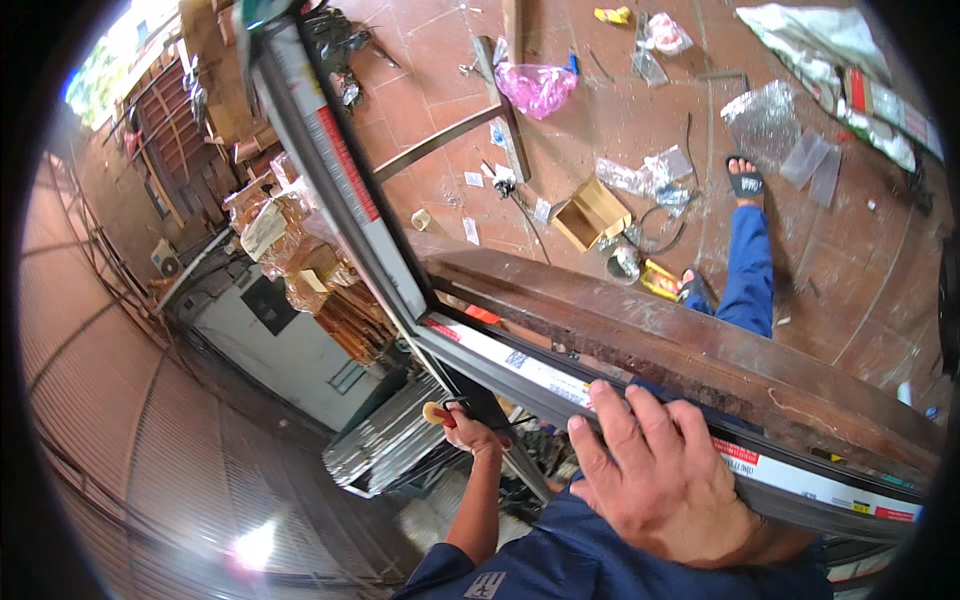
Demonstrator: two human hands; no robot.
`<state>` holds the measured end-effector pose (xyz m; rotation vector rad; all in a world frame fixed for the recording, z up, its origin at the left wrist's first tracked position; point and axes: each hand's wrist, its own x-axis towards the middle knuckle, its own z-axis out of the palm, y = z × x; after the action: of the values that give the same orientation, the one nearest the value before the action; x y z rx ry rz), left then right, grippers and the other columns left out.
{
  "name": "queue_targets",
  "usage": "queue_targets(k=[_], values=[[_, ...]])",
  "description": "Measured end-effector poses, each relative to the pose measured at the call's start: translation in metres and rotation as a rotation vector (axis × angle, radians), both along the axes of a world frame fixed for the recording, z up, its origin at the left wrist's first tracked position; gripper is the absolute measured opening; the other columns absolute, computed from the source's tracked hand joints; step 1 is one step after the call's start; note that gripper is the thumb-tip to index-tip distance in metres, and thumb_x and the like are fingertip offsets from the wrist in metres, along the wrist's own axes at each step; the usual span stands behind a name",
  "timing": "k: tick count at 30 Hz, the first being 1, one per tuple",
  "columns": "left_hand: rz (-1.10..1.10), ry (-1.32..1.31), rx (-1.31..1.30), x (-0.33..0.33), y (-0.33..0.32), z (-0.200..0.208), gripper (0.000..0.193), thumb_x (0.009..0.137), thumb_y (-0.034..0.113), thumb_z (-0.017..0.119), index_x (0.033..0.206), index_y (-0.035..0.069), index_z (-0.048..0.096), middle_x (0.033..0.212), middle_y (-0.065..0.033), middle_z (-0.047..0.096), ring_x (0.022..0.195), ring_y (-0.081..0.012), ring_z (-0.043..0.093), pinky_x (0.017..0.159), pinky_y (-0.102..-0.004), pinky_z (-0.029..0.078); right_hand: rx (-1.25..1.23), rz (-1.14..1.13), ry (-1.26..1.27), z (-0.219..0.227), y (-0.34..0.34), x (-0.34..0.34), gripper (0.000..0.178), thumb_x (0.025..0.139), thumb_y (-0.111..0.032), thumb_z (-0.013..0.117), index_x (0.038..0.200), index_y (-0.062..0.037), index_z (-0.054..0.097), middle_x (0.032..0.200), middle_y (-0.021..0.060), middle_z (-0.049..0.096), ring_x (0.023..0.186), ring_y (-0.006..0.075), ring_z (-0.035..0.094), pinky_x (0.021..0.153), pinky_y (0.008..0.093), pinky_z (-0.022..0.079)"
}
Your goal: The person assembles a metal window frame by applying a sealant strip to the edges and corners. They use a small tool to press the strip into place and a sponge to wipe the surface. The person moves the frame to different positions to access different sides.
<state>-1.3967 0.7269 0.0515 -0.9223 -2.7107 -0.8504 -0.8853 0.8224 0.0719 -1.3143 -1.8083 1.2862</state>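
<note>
A dark window or door frame (480, 350), covered with white and red protective film, slants across the view, with a corner near the middle. My right hand (670, 480) lies over its lower bar, fingers bent across the edge and gripping it. Beyond the frame's left side, my left hand (472, 432) is closed round a tool with a red handle and a rounded yellowish end (437, 413). The tool's kind is unclear. Behind the lower bar runs a rusty brown beam (680, 350), close alongside the frame.
On the tiled floor lie an open cardboard box (591, 214), a pink plastic bag (537, 88), clear wrappers (765, 125) and metal bars (437, 143). Wrapped bundles (290, 240) and silvery lengths (390, 440) lie at left, near a corrugated wall (120, 400).
</note>
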Motion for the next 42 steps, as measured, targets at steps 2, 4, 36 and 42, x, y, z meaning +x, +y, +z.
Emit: queue_targets(k=[2, 4, 36, 42], values=[[-0.013, 0.01, -0.024, 0.009, 0.001, -0.001, 0.025, 0.099, 0.026, 0.074, 0.093, 0.002, 0.072, 0.076, 0.0036, 0.062, 0.07, -0.0091, 0.054, 0.065, -0.0285, 0.044, -0.011, 0.022, 0.009, 0.005, 0.004, 0.001, 0.061, 0.081, -0.041, 0.08, 0.128, -0.0042, 0.069, 0.134, 0.0204, 0.062, 0.118, 0.0343, 0.06, 0.09, 0.0459, 0.048], [-0.008, 0.016, -0.045, 0.022, 0.0, 0.0, 0.028, 0.1, 0.028, 0.073, 0.094, 0.0, 0.072, 0.077, 0.0016, 0.063, 0.07, -0.0107, 0.055, 0.066, -0.0301, 0.045, -0.016, 0.035, 0.003, 0.012, 0.009, 0.001, 0.059, 0.082, -0.043, 0.08, 0.128, -0.0063, 0.07, 0.136, 0.0173, 0.06, 0.118, 0.032, 0.059, 0.09, 0.0448, 0.047], [-0.002, 0.158, -0.162, 0.044, -0.002, 0.024, 0.027, 0.09, 0.025, 0.076, 0.084, 0.007, 0.056, 0.08, -0.0172, 0.065, 0.078, -0.0413, 0.065, 0.072, -0.053, 0.048, 0.907, 0.212, -0.366, 0.001, 0.227, -0.26, 0.058, 0.105, -0.056, 0.051, 0.08, -0.0091, 0.075, 0.084, 0.0114, 0.076, 0.089, 0.0331, 0.069, 0.092, 0.0475, 0.043], [-0.005, 0.105, -0.145, 0.045, 0.007, 0.032, 0.025, 0.09, 0.023, 0.075, 0.085, 0.006, 0.057, 0.08, -0.0175, 0.065, 0.079, -0.0413, 0.065, 0.071, -0.0526, 0.048, 0.898, 0.223, -0.404, 0.003, 0.23, -0.26, 0.063, 0.108, -0.055, 0.043, 0.078, -0.0095, 0.075, 0.084, 0.0122, 0.076, 0.086, 0.0341, 0.069, 0.091, 0.0477, 0.043]])
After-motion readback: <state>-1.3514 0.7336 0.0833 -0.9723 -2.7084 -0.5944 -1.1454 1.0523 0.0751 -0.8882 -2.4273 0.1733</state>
